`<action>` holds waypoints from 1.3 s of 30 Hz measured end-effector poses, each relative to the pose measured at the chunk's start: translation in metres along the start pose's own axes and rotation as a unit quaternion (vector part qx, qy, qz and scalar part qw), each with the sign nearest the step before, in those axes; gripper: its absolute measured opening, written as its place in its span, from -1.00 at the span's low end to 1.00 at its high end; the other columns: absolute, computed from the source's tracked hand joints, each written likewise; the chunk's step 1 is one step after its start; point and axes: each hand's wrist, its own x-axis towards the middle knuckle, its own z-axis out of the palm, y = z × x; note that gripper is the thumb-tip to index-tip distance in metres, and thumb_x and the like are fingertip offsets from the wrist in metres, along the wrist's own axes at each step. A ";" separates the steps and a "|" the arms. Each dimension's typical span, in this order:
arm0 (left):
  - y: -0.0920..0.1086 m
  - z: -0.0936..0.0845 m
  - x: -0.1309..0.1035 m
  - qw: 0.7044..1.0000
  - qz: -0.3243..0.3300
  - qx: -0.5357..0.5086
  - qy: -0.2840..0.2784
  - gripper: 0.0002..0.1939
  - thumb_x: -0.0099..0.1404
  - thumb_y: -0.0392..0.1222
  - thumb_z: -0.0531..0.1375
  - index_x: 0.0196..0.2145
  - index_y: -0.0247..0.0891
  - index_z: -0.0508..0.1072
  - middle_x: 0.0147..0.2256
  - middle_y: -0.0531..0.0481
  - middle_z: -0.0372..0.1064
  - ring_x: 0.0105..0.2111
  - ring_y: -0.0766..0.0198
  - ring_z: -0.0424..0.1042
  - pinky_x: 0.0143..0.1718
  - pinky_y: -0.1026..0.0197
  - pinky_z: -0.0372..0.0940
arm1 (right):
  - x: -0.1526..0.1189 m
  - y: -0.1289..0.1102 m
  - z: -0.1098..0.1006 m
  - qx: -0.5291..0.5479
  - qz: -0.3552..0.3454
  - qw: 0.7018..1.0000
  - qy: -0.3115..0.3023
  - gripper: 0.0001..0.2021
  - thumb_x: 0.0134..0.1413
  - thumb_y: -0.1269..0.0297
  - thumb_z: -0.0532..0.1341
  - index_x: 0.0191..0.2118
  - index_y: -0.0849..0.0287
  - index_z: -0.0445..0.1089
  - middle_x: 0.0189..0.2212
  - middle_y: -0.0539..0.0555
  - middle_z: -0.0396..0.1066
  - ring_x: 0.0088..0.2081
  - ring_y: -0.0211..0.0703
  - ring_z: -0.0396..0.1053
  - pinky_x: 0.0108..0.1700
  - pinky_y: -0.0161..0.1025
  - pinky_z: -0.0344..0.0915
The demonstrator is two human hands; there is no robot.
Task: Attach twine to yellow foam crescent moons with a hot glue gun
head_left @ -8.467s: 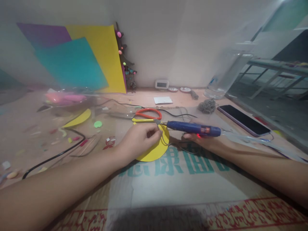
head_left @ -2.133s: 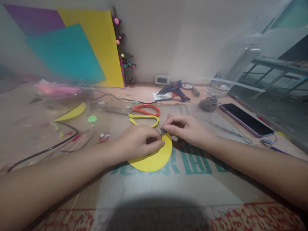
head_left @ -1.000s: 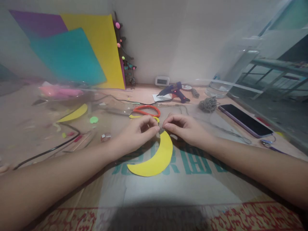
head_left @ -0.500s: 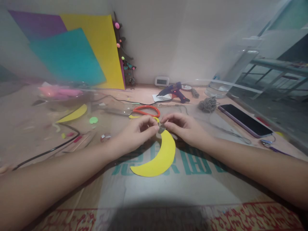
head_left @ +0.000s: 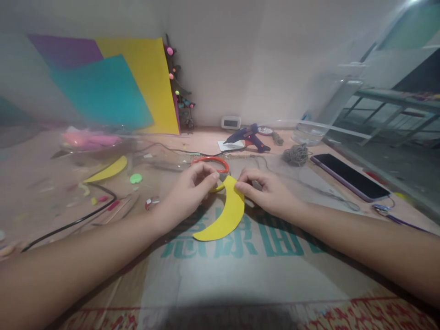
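Observation:
A yellow crescent-shaped cutout [head_left: 228,213] lies in front of me, its broad curve to the right and its lower point toward the left. My right hand [head_left: 266,188] pinches the crescent's upper right edge between thumb and fingers. Just left of its upper end, my left hand [head_left: 194,185] has thumb and forefinger closed together; whether a thin strand is between them is too small to make out. Behind the left hand rest scissors with red handles [head_left: 215,161], partly covered by the fingers. A yellow loop at the left fingertips is also partly hidden.
A glue gun [head_left: 247,136] lies at the back beside a ball of grey yarn [head_left: 295,155]. To the right is a phone [head_left: 350,176]. Another yellow cutout [head_left: 108,169], a green disc [head_left: 135,178] and a black cord [head_left: 79,220] lie left. Coloured sheets [head_left: 103,91] lean on the wall.
The crescent has shifted away from me and slightly turned. Its grey-looking upper tip, earlier between both hands, now shows yellow. My left fingers have moved left, away from the right hand.

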 end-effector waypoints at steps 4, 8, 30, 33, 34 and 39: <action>-0.004 0.000 0.001 1.000 -0.004 -0.004 -0.005 -0.76 0.32 -0.04 0.16 -0.16 -0.26 0.39 -0.41 0.07 0.36 -0.57 0.44 0.24 -0.59 0.39 0.15 | -0.002 0.002 0.001 0.038 0.020 0.999 -0.004 -0.75 0.22 0.23 0.09 -0.48 0.16 0.26 -0.61 -0.06 0.25 -0.52 -0.27 0.24 -0.41 -0.30 0.16; -0.005 -0.001 0.000 1.000 -0.006 0.011 0.000 -0.66 0.31 -0.04 0.18 0.00 -0.19 0.43 -0.34 0.03 0.42 -0.53 0.41 0.29 -0.58 0.39 0.15 | -0.002 0.004 0.002 0.063 0.040 0.997 -0.012 -0.74 0.22 0.19 0.08 -0.47 0.16 0.24 -0.66 -0.09 0.20 -0.59 -0.30 0.17 -0.48 -0.32 0.10; 0.004 0.001 0.000 0.998 -0.019 0.045 0.027 -0.67 0.20 0.02 0.22 -0.22 -0.30 0.43 -0.42 0.02 0.41 -0.53 0.37 0.28 -0.56 0.36 0.13 | 0.004 0.010 0.006 0.037 0.009 0.999 0.009 -0.78 0.17 0.25 0.08 -0.48 0.18 0.25 -0.54 -0.03 0.23 -0.46 -0.26 0.20 -0.41 -0.33 0.13; 0.007 0.002 -0.001 0.998 -0.022 0.042 0.032 -0.63 0.19 0.02 0.22 -0.18 -0.33 0.43 -0.42 0.02 0.41 -0.55 0.37 0.27 -0.56 0.35 0.14 | 0.004 0.009 0.005 0.052 0.021 0.998 0.011 -0.78 0.17 0.24 0.08 -0.47 0.18 0.26 -0.54 -0.03 0.23 -0.47 -0.27 0.21 -0.40 -0.34 0.14; 0.007 0.002 -0.001 0.998 -0.021 0.044 0.031 -0.63 0.19 0.02 0.21 -0.18 -0.33 0.43 -0.43 0.02 0.40 -0.55 0.38 0.26 -0.56 0.35 0.15 | 0.004 0.009 0.005 0.055 0.023 0.998 0.012 -0.78 0.17 0.24 0.08 -0.47 0.18 0.26 -0.54 -0.04 0.23 -0.47 -0.27 0.20 -0.40 -0.34 0.14; 0.004 0.001 0.000 0.999 -0.019 0.041 0.022 -0.66 0.21 0.02 0.21 -0.21 -0.31 0.44 -0.42 0.02 0.39 -0.55 0.38 0.28 -0.54 0.34 0.17 | 0.003 0.007 0.004 0.060 0.026 0.998 0.005 -0.77 0.18 0.26 0.08 -0.48 0.18 0.26 -0.55 -0.05 0.23 -0.48 -0.29 0.19 -0.42 -0.35 0.13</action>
